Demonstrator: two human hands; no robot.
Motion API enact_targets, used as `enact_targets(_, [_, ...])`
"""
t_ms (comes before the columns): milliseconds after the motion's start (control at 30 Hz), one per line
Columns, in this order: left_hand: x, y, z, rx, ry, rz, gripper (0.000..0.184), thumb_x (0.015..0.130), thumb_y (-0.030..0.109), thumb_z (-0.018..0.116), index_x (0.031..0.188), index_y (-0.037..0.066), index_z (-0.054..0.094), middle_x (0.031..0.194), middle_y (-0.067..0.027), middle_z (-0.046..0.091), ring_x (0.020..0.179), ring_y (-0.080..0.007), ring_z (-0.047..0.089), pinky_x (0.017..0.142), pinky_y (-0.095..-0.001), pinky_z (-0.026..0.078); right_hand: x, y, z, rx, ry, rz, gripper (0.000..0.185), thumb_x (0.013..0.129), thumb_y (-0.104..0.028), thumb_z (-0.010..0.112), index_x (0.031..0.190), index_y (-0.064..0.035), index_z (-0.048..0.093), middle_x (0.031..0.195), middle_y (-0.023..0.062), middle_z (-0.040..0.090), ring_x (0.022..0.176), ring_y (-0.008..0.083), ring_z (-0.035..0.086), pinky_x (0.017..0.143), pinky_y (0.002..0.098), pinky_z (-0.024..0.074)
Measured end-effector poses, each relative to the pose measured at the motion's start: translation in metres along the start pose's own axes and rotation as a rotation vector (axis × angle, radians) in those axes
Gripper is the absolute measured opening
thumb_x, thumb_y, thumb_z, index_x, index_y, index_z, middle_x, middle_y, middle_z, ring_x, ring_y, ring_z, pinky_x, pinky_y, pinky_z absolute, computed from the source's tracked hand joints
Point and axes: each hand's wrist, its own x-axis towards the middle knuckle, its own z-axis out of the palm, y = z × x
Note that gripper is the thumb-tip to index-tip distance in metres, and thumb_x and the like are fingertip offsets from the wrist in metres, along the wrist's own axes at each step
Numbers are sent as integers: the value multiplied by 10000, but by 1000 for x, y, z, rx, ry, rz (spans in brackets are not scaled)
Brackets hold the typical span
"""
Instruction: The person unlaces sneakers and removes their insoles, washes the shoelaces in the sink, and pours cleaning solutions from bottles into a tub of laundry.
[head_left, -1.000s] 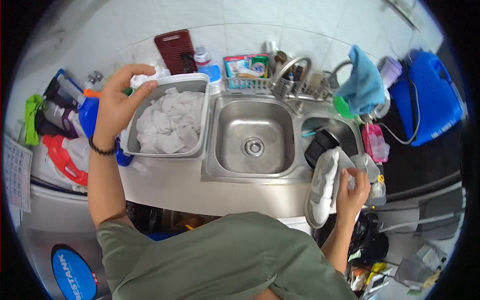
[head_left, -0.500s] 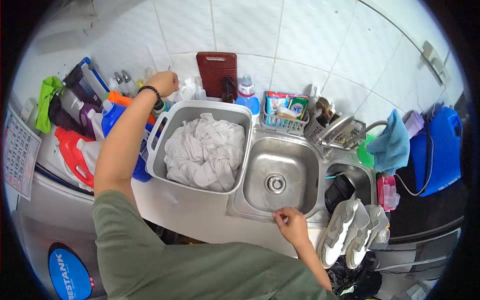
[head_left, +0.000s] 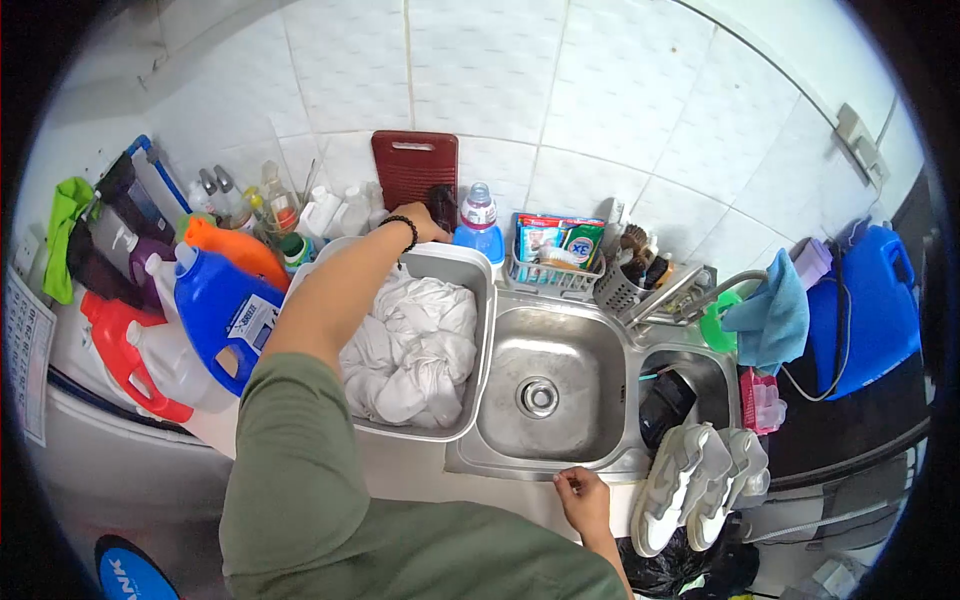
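White tiles (head_left: 480,90) at back. In front of red board (head_left: 410,165), dark thing (head_left: 441,205): probably light, hard, maybe slippery; best held round middle. Left hand (head_left: 420,222) right beside it; cannot tell if gripping. Right hand (head_left: 586,502) curled closed near sink (head_left: 530,430).

White tiles are covering the wall (head_left: 630,90), thin joint lines are running between them, and a switch box (head_left: 855,140) is sitting high at the right. A pale surface (head_left: 415,470) is stretching along the wall, holding a metal sink (head_left: 500,425) with two basins. A calendar (head_left: 28,370) is hanging at the far left, above a grey metal tank (head_left: 130,480) bearing a blue round label (head_left: 135,572). Bright light is glinting on the sink, while a black worktop (head_left: 835,425) is lying at the right
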Motion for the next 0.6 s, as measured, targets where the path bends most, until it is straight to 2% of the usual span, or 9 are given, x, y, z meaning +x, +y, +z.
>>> enact_targets(67, [12,-11,-1,37,43,39,849,587,615,812,1181,16,715,1258,-223,666,1167,-342,651,990,-393,519,0,2,-3,17,29,-5,177,869,-216,753,899,-42,745,809,134,729,748,245,717,685,341,550])
enact_targets(100, [-1,-14,-13,-62,126,76,725,596,547,831,1079,15,743,1103,-201,727,1038,-323,702,908,-397,550,-1,7,-5,30,37,-1,171,871,-209,754,895,-40,744,803,131,728,747,238,717,682,336,549])
enact_targets(200, [-21,-30,-37,-284,248,174,627,608,512,848,970,12,745,932,-161,750,885,-304,719,809,-390,561,0,19,-9,75,32,8,175,875,-201,756,890,-28,740,793,128,724,745,224,717,675,328,544])
enact_targets(233, [-12,-44,-34,-499,294,259,497,652,433,863,906,26,732,828,-111,744,785,-227,704,723,-358,551,1,22,-11,87,26,9,180,877,-201,757,889,-23,738,792,129,723,745,220,717,674,326,543])
enact_targets(267, [-5,-59,-31,-756,251,362,400,720,349,857,941,44,720,863,-81,744,803,-169,692,731,-311,541,3,25,-11,104,8,-2,183,879,-200,756,889,-19,737,794,131,723,745,218,715,675,325,542])
enact_targets(333, [-44,-52,-58,-903,234,406,386,829,228,810,1134,48,656,995,-33,722,883,-123,671,767,-305,536,8,27,-11,139,-30,-27,189,882,-198,754,889,-10,735,799,135,721,745,214,713,677,322,538])
enact_targets(433, [-140,-15,-98,-1010,172,324,354,856,173,786,1158,54,645,1035,-23,705,963,-112,654,797,-288,531,20,8,-19,139,-86,-202,194,883,-195,752,880,-1,730,800,137,720,733,211,705,677,320,535])
enact_targets(533, [-221,20,-96,-1117,117,458,359,874,140,766,1194,59,626,1050,-13,688,1008,-101,633,826,-290,529,35,-11,-23,283,-91,-356,177,882,-178,751,865,-4,724,797,134,715,724,204,685,686,319,530])
enact_targets(600, [-268,43,-72,-1022,145,554,370,881,154,762,1202,49,611,1039,-19,686,977,-94,631,831,-306,533,32,-46,-38,281,-58,-460,154,874,-143,753,930,-7,707,867,106,703,798,188,667,736,310,520])
